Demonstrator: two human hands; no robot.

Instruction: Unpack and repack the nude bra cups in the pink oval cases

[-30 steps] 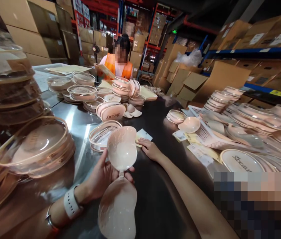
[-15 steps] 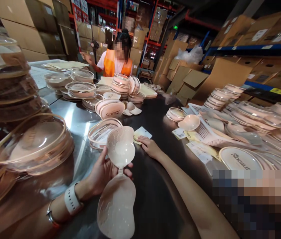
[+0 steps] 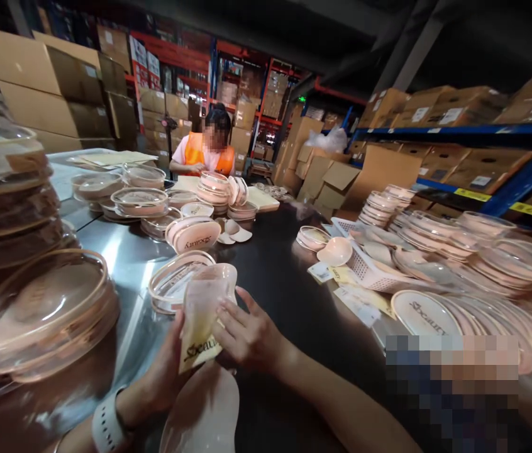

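Observation:
A pale stick-on bra (image 3: 204,406), two smooth cups joined in the middle, hangs upright from my left hand (image 3: 165,362), whose fingers are closed around it from the left and partly hidden behind. Across its upper cup lies a printed card (image 3: 195,355) with dark lettering on a yellowish end. My right hand (image 3: 254,333) pinches this card against the cup from the right, fingertips on its face. Just beyond my hands stands an open clear round case (image 3: 157,289) with a white printed sheet in it.
Clear cases with bras are stacked at the left (image 3: 72,302). More round cases (image 3: 193,234) stand farther back. To the right is a white perforated basket (image 3: 360,261) of loose cups, with cards (image 3: 355,302) beside it. A co-worker in an orange vest (image 3: 193,148) sits across the table.
My right hand has picked the card up off the table and brought it left onto the upper cup. The view has tilted upward. The co-worker's raised hand has come down.

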